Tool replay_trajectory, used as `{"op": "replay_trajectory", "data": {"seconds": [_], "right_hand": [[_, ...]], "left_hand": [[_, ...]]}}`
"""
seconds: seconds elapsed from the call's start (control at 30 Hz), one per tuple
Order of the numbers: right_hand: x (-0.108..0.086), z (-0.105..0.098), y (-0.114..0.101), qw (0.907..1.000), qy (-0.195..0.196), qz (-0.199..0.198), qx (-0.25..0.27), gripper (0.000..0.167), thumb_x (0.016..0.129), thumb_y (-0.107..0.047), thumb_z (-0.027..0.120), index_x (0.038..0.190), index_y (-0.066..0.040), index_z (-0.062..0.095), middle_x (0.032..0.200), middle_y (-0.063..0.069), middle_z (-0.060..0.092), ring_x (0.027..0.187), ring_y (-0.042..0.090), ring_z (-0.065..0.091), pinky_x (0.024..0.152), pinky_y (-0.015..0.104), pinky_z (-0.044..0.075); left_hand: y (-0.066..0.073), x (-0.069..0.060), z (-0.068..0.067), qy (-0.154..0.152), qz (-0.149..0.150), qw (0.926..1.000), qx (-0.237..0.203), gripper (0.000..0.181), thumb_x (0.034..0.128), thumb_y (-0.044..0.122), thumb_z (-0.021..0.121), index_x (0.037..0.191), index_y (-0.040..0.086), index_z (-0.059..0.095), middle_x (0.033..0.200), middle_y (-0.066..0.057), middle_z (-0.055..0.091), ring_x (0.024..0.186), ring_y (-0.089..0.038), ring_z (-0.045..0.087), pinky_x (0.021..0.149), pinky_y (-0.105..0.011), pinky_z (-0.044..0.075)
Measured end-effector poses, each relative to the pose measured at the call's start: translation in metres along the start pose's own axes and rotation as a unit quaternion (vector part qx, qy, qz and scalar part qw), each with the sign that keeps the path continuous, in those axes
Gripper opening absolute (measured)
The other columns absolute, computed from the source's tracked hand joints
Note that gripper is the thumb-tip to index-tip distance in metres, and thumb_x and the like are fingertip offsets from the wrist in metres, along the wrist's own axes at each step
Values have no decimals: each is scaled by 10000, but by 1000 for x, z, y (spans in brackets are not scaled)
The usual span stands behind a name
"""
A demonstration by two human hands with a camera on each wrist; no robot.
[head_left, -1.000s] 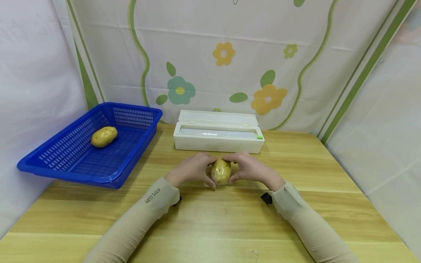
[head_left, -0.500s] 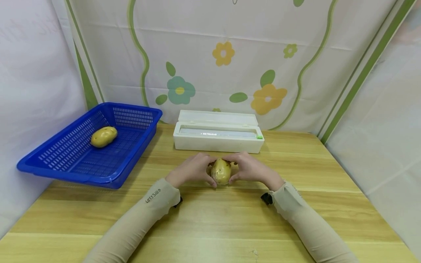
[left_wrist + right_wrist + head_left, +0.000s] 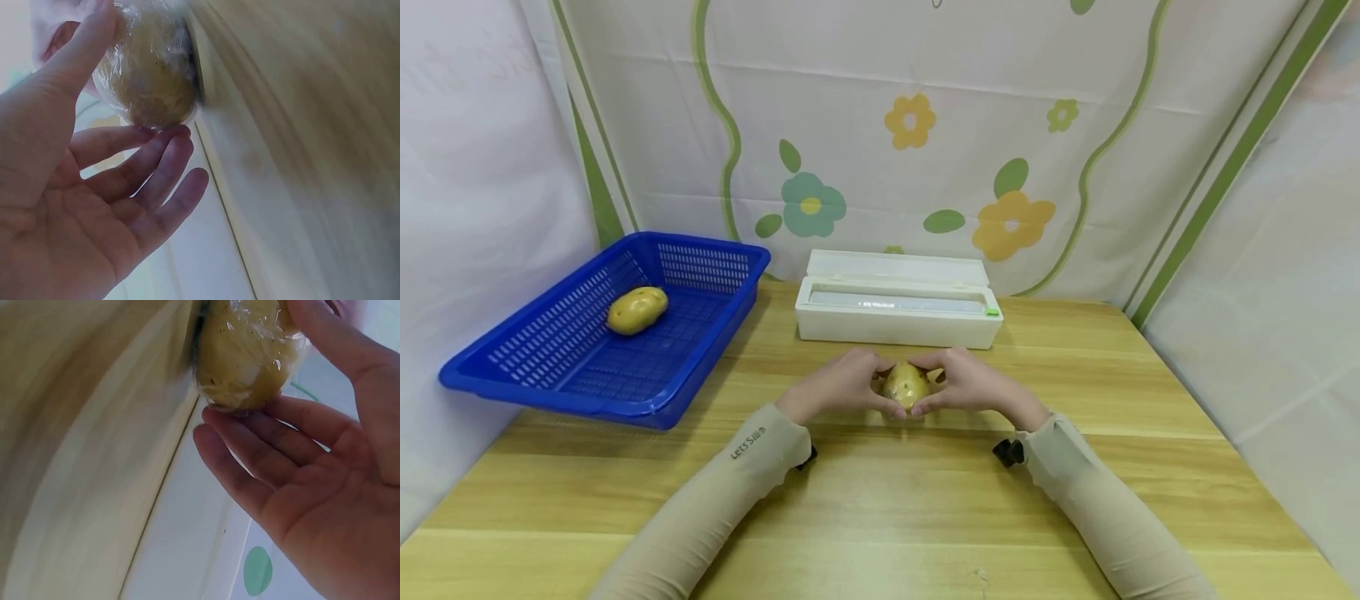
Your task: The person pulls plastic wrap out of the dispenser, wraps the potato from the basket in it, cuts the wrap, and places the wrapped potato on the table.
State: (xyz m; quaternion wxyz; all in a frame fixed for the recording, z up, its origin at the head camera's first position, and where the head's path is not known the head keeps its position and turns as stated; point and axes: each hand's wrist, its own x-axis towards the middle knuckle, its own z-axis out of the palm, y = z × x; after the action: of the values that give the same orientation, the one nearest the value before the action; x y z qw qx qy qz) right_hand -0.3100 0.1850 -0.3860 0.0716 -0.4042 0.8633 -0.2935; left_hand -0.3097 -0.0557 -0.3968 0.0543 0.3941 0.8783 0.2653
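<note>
Two bare hands meet around a wrapped potato [image 3: 907,383], low over a pale wooden table [image 3: 895,517] and just in front of a long white box [image 3: 898,323] whose lid is tipped back. The left hand [image 3: 848,383] and the right hand [image 3: 967,382] mirror each other: each pinches the wrapped potato between a thumb on the near side and bent fingertips on the far side, palms held away from it. The thumb tips come close together. Whether the underside rests on the wood, I cannot tell from here. Over to the person's left, a second potato [image 3: 637,311] lies in a blue basket [image 3: 550,406], well apart from the hands.

As for handling, I would expect the wrapped potato to be firm and solid, of modest weight, and unlikely to give under finger pressure. The clear film [image 3: 140,37] around it is the delicate part: shiny, wrinkled, probably slippery under the fingertips and apt to tear if a nail catches. The surest hold looks to be around the thick middle, thumb and fingers on opposite sides, rather than by any fold of film
</note>
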Motion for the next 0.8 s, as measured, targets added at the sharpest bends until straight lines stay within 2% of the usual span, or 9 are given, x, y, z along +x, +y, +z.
{"op": "replay_trajectory", "data": {"seconds": [0.1, 0.23, 0.33, 0.43, 0.53, 0.6, 0.7, 0.8], "right_hand": [[-1, 1, -1, 9999, 19, 76, -65, 721, 739, -386, 858, 1344, -85, 608, 1252, -29, 641, 932, 137, 639, 779, 322, 540], [2, 0, -3, 9999, 9, 117, -68, 718, 715, -358, 883, 1307, -42, 628, 1196, 17, 671, 794, 193, 616, 681, 285, 515], [4, -3, -1, 9998, 69, 137, -109, 732, 703, -364, 889, 1298, -23, 630, 1183, 50, 677, 810, 172, 618, 707, 298, 521], [4, -4, 5, 9998, 17, 174, -2, 768, 729, -382, 867, 1349, -25, 587, 1260, 65, 638, 940, 147, 638, 783, 324, 545], [1, -1, 10, 9993, -129, 195, 301, 780, 777, -387, 835, 1407, -42, 529, 1337, 73, 587, 1103, 182, 606, 852, 354, 538], [0, 0, 11, 9989, -204, 154, 382, 785, 799, -403, 815, 1428, -52, 501, 1364, 76, 561, 1157, 210, 574, 869, 365, 531], [-3, -1, 5, 9995, -197, 177, 195, 861, 796, -463, 804, 1452, -29, 454, 1435, 110, 485, 1244, 263, 506, 909, 416, 508], [-8, -4, -3, 9990, -44, 442, 73, 953, 772, -498, 813, 1483, -19, 397, 1490, 153, 403, 1282, 317, 458, 942, 479, 478]], "left_hand": [[3, 0, 2, -4, -116, 9999, -100, 403, 745, 531, 808, 966, 223, 672, 746, 59, 598, 655, -96, 478, 566, -236, 385], [7, 2, 2, 83, -371, 9993, 68, 389, 702, 526, 844, 867, 217, 675, 693, 47, 590, 605, -78, 447, 540, -239, 373], [7, 5, 0, 155, -479, 9987, 87, 407, 687, 525, 857, 870, 204, 687, 714, 60, 621, 610, -85, 474, 551, -257, 402], [3, 7, 0, 101, -478, 9988, 70, 506, 710, 557, 830, 1022, 185, 688, 844, 72, 659, 710, -86, 543, 624, -263, 454], [-3, 5, 4, 78, -415, 9991, 51, 681, 739, 606, 782, 1227, 156, 631, 1045, 49, 658, 911, -97, 588, 770, -274, 490], [-4, 2, 6, 129, -426, 9990, 72, 785, 744, 627, 765, 1314, 120, 582, 1164, 11, 631, 1043, -129, 580, 868, -301, 486], [0, -5, 6, 207, -490, 9984, 198, 928, 727, 658, 759, 1400, 71, 506, 1280, -71, 589, 1159, -218, 546, 944, -376, 467], [6, -14, 1, 225, -650, 9973, 263, 1061, 704, 699, 744, 1457, 24, 423, 1360, -129, 529, 1226, -281, 503, 978, -432, 446]]}}
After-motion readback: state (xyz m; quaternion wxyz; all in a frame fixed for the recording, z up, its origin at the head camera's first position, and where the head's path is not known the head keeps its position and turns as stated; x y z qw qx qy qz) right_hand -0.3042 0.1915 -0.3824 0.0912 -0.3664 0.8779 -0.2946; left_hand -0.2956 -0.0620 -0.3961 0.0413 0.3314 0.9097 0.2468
